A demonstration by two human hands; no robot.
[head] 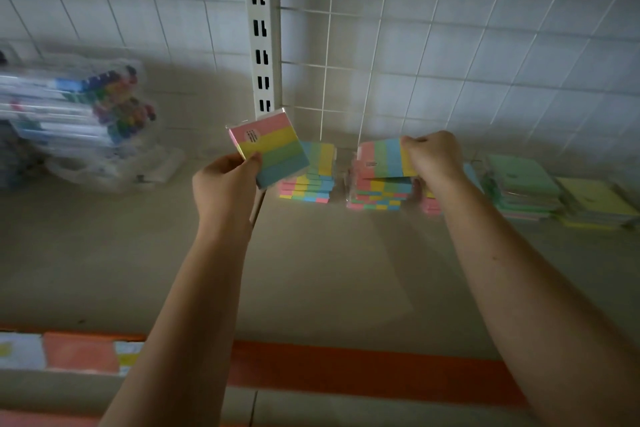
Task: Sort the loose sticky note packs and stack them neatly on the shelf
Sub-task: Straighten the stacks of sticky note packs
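My left hand [227, 184] holds one striped sticky note pack [272, 149] with pink, yellow, green and blue bands, lifted and tilted above the shelf [329, 270]. My right hand [434, 158] pinches the right edge of another striped pack [384, 158] lying on top of a stack [379, 196] of striped packs at the back of the shelf. A second striped stack [311, 180] stands just left of it, partly hidden behind the pack in my left hand.
Stacks of plain green packs [523, 187] and yellow packs [595, 204] sit at the right. Clear bags of coloured markers [86, 121] lie at the back left. A slotted upright post [261, 45] and wire grid wall [450, 55] stand behind. An orange strip [363, 371] lines the shelf's front edge.
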